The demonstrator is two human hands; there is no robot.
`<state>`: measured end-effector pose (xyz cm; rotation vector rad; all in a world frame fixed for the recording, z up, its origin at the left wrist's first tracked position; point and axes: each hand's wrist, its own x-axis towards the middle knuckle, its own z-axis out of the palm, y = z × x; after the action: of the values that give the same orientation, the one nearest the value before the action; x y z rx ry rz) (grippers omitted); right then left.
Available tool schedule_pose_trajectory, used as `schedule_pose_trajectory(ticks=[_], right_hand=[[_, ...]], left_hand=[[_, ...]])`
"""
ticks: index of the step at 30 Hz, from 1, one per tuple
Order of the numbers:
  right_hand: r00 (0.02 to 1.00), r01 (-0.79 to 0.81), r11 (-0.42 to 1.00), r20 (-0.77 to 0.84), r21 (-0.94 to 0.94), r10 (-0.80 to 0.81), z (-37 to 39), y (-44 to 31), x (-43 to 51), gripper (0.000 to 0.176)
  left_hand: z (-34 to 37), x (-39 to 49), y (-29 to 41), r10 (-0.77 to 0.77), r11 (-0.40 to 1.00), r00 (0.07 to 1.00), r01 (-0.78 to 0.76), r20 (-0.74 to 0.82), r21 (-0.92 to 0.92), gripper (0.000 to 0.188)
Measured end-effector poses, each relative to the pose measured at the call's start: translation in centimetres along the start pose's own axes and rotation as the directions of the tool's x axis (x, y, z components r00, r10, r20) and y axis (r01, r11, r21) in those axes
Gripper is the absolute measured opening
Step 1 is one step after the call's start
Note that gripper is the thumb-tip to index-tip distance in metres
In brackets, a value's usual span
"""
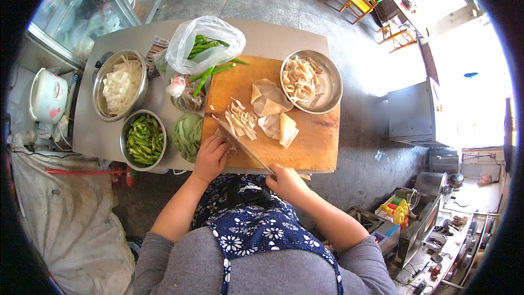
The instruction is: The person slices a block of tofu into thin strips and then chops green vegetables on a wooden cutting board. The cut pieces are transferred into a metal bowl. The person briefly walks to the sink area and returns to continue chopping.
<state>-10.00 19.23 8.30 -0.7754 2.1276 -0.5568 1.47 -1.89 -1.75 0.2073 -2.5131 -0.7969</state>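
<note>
My right hand [286, 182] grips the handle of a kitchen knife [247, 147], its blade seen nearly edge-on and slanting across the wooden cutting board [311, 147]. Left of the blade, my left hand [212, 155] presses down a piece of pale, skin-like food [231, 150], mostly covered by the fingers. Beyond the knife lies a small heap of cut pale strips [240, 121]. Two folded, translucent sheets of the same-looking food, a larger one [270, 98] and a smaller one [278, 129], rest beside it. A steel bowl [332, 94] with more strips [303, 78] sits on the board's far right corner.
On the metal table [278, 32] stand a bowl of white strips [123, 86] and a bowl of cut green vegetables [144, 139]. A green cloth [186, 137] touches the board's left side. Long green peppers [202, 47] fill a plastic bag [180, 57] behind it.
</note>
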Motion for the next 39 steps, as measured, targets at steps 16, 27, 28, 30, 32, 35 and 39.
schedule_pose_trajectory(ticks=[16,27,28,30,32,35,39], right_hand=[[0.995,0.091,0.994,0.053,-0.054,-0.089,2.0,-2.2,4.1,0.025],[0.998,0.068,0.997,-0.005,-0.022,-0.068,-1.1,-0.1,-0.6,0.022],[0.996,0.09,0.996,0.007,-0.024,-0.09,-1.2,-0.4,-0.8,0.022],[0.991,0.129,0.991,0.036,-0.043,-0.128,-1.3,-0.9,-1.0,0.023],[0.992,0.117,0.992,0.054,-0.046,-0.114,-1.2,-1.1,-1.3,0.024],[0.992,0.083,0.995,0.099,-0.062,-0.077,-0.9,-1.1,-1.3,0.024],[0.99,0.083,0.993,0.122,-0.087,-0.072,-0.1,-1.3,0.4,0.025]], left_hand=[[0.5,-0.3,-0.3,0.003,1.0,0.999,-0.004,0.033,0.007,0.028],[-0.9,-0.9,-0.2,0.069,0.998,0.995,-0.068,0.068,-0.006,0.02],[-0.9,-0.8,-0.3,0.065,0.998,0.995,-0.064,0.078,-0.006,0.02],[-0.8,-0.6,-0.5,0.072,0.997,0.995,-0.071,0.073,-0.015,0.02],[-0.6,-0.5,-0.6,0.073,0.997,0.996,-0.072,0.058,-0.022,0.02],[-0.5,-0.4,-0.6,0.064,0.998,0.998,-0.064,0.022,-0.024,0.02],[-0.3,-0.4,-1.0,0.044,0.999,0.999,-0.044,0.011,-0.029,0.022]])
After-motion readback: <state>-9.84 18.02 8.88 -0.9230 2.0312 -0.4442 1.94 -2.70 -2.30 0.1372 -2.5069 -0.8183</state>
